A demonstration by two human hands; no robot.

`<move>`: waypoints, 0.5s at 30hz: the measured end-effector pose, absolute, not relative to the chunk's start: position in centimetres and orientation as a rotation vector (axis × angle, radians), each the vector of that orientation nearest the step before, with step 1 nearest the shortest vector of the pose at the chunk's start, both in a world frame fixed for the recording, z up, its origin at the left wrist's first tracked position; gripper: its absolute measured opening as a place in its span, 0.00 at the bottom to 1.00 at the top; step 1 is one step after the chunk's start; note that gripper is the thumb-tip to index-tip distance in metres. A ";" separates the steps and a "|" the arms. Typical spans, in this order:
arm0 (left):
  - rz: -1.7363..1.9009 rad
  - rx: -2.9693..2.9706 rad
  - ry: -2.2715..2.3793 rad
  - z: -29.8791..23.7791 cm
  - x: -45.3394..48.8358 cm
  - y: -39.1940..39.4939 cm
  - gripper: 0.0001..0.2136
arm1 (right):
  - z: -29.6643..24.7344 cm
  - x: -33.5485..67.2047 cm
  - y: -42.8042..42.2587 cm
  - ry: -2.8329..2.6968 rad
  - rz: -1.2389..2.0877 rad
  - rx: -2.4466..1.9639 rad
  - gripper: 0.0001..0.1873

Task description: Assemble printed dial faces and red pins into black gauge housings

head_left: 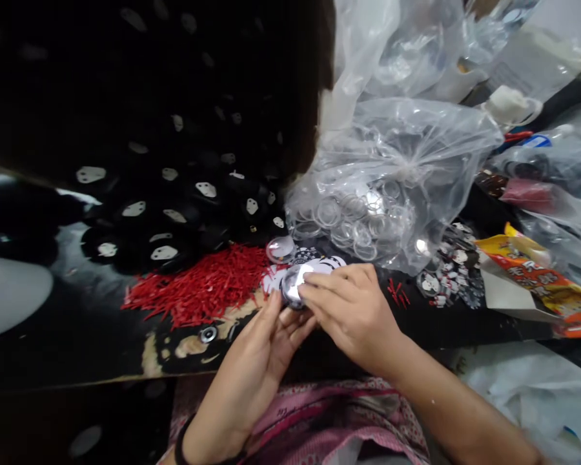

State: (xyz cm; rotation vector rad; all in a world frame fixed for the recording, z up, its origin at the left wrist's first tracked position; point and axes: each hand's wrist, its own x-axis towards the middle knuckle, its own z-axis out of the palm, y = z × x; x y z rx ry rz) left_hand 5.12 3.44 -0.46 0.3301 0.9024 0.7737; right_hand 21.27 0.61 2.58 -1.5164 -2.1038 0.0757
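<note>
Just in front of my body, over the table's front part, both hands meet at a small round case (293,284) with a dark rim and a shiny, glare-covered face. My left hand (266,345) holds it from below and the left side, thumb at its edge. The fingers of my right hand (351,310) are closed over its right edge. Behind it lie white dial discs (329,263), partly hidden by my right hand, and a clear round lens (280,248). A heap of thin red pointers (198,284) spreads to the left.
Clear plastic bag (392,168) with several round lenses stands behind my hands. Many black round parts (135,210) with white plates pile up back left. Small dark-and-white parts (455,271) and an orange-yellow packet (537,278) lie right. A small metal ring (208,334) sits near the worn table edge.
</note>
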 end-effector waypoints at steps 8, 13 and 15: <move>0.844 0.719 0.975 -2.1 4.6 2.4 0.18 | 3.3 19.6 1.2 -1.814 0.380 -1.608 0.10; 0.808 1.124 1.026 -2.0 4.4 1.3 0.19 | 2.6 18.4 2.8 -1.800 0.454 -1.754 0.23; 0.812 1.214 1.054 -1.5 4.4 1.5 0.19 | 2.1 17.7 2.9 -1.780 0.383 -1.702 0.23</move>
